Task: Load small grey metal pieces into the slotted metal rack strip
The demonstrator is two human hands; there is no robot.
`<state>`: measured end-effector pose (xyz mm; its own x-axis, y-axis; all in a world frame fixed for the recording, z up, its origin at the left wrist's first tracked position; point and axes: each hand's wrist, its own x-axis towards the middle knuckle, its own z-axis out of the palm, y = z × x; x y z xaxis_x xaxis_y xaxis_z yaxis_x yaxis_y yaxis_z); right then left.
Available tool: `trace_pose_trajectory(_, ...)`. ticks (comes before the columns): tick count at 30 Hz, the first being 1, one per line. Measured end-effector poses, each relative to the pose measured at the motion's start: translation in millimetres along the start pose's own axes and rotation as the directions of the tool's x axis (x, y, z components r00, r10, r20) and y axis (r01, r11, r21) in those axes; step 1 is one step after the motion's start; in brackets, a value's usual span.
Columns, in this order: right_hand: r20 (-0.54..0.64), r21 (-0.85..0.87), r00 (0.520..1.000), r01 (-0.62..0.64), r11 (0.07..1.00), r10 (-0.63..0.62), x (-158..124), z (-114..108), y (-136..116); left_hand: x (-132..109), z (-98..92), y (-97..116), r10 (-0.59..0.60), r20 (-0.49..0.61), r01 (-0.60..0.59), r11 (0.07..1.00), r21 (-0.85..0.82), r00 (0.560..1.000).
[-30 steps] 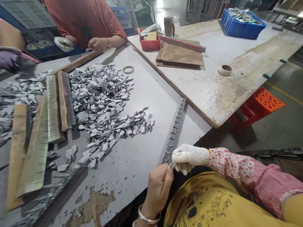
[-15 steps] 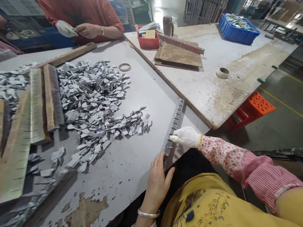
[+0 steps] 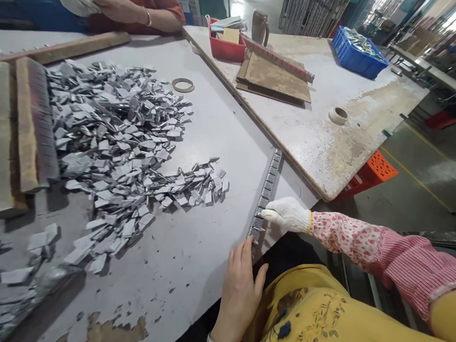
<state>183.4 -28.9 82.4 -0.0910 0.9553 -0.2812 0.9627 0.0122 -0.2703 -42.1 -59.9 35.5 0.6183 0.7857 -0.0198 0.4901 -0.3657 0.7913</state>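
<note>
A narrow dark strip with glittery grey segments lies slantwise on the white table. My left hand, bare and with a bracelet at the wrist, rests at its near end, fingers together along the strip and thumb apart. My right hand, in a white glove, touches the strip's right side just beyond, its fingers pressed together; whether a piece is between them is hidden. A small pointed piece sticks out from the strip between my hands. To the left spreads a big heap of small grey and silver pieces.
Slotted wooden blocks stand at the left. A tape ring lies behind the heap. The adjoining table holds a red bin, mug, boards, tape roll and blue crate. Another person's hands are across the table.
The view has shifted, so the heap and wooden blocks sit further left and higher. Both my hands remain at the strip, in nearly the same positions along it.
</note>
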Motion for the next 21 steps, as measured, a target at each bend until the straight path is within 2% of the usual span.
trace_pose_trajectory(3, 0.015, -0.079, 1.000, -0.018, 0.997, 0.019, -2.0, -0.9, -6.1, -0.7, 2.1, 0.4, -0.003, -0.009, 0.003, 1.000, 0.006, 1.000)
trace_pose_trajectory(6, 0.081, -0.204, 0.996, -0.031, 0.979, 0.048, 0.7, -5.7, -14.1, -1.0, 4.1, 0.4, -0.004, -0.020, 0.004, 1.000, 0.005, 1.000)
trace_pose_trajectory(10, 0.161, -0.243, 0.984, -0.032, 0.970, 0.073, 9.4, -7.9, -22.9, -1.2, 7.3, -0.6, -0.007, -0.034, 0.007, 1.000, -0.004, 0.999)
trace_pose_trajectory(14, 0.155, -0.276, 0.985, -0.036, 0.960, 0.081, 14.9, -0.7, -28.1, -3.2, 6.7, 0.2, -0.022, -0.028, 0.021, 0.999, -0.048, 0.999)
trace_pose_trajectory(16, 0.146, -0.282, 0.987, -0.030, 0.959, 0.073, 15.0, 2.3, -28.6, -1.5, 0.2, -0.2, -0.031, -0.006, 0.030, 0.995, -0.093, 1.000)
trace_pose_trajectory(19, 0.128, -0.245, 0.990, -0.027, 0.969, 0.060, 13.8, 3.3, -24.8, 15.6, -19.5, -7.3, -0.093, 0.127, 0.119, 0.970, -0.213, 0.988)
trace_pose_trajectory(21, 0.126, -0.180, 0.991, -0.017, 0.983, 0.040, 12.8, 2.9, -19.1, 39.9, -36.1, -17.2, -0.207, 0.096, 0.223, 0.954, -0.200, 0.974)
